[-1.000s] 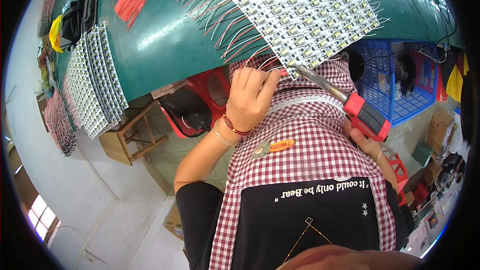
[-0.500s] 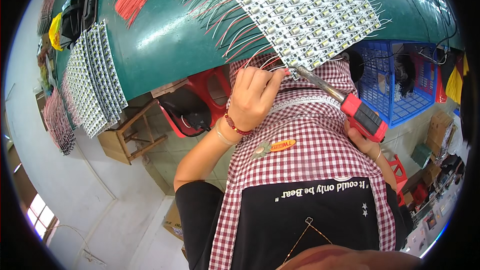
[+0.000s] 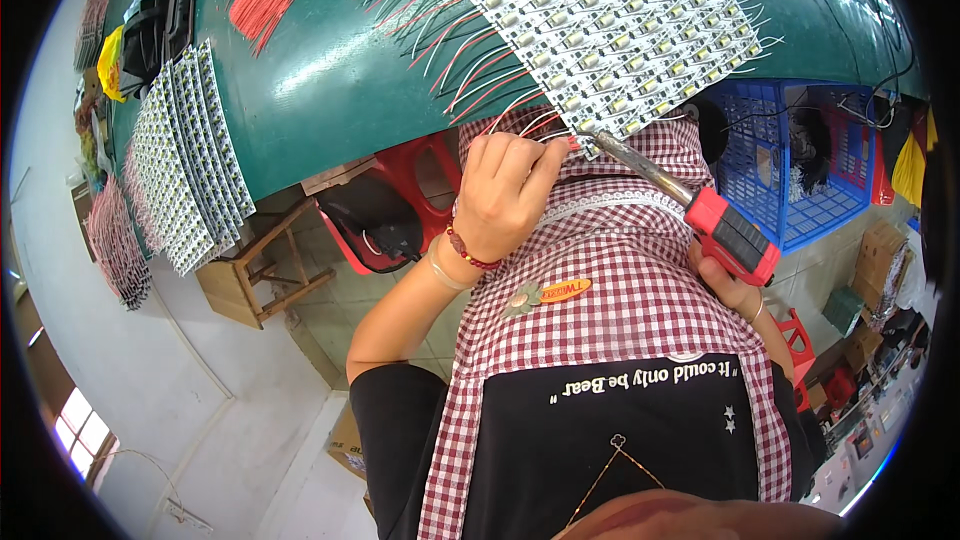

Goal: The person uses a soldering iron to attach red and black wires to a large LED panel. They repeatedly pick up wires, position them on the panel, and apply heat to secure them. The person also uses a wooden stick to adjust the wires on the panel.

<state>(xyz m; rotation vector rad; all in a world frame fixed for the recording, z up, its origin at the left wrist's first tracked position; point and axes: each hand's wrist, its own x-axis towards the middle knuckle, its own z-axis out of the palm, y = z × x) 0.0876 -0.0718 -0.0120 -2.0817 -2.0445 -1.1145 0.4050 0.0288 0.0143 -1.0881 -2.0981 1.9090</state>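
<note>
My left hand [image 3: 503, 185] is closed in a pinch at the near corner of a white LED circuit board panel [image 3: 612, 38], with a short red wire [image 3: 573, 143] at its fingertips. From the other side my right hand [image 3: 722, 285] grips a soldering iron [image 3: 738, 237] by its red and black handle, which hides most of the fingers. The iron's metal tip touches or nearly touches the panel's near corner, close to the pinched wire. Along the panel's left edge, several red, white and black wires [image 3: 470, 65] stick out.
The panel rests on a green tabletop [image 3: 330, 100] and overhangs its near edge. A bundle of red wires [image 3: 262, 2] lies farther left, beyond stacked LED strips [image 3: 195, 160]. Below the table edge are a blue plastic crate [image 3: 775, 165], a red stool [image 3: 432, 175] and a wooden stool [image 3: 265, 275].
The soldering iron's handle has shifted very slightly to the right and turned a little in my right hand. My left hand and the panel stay in place.
</note>
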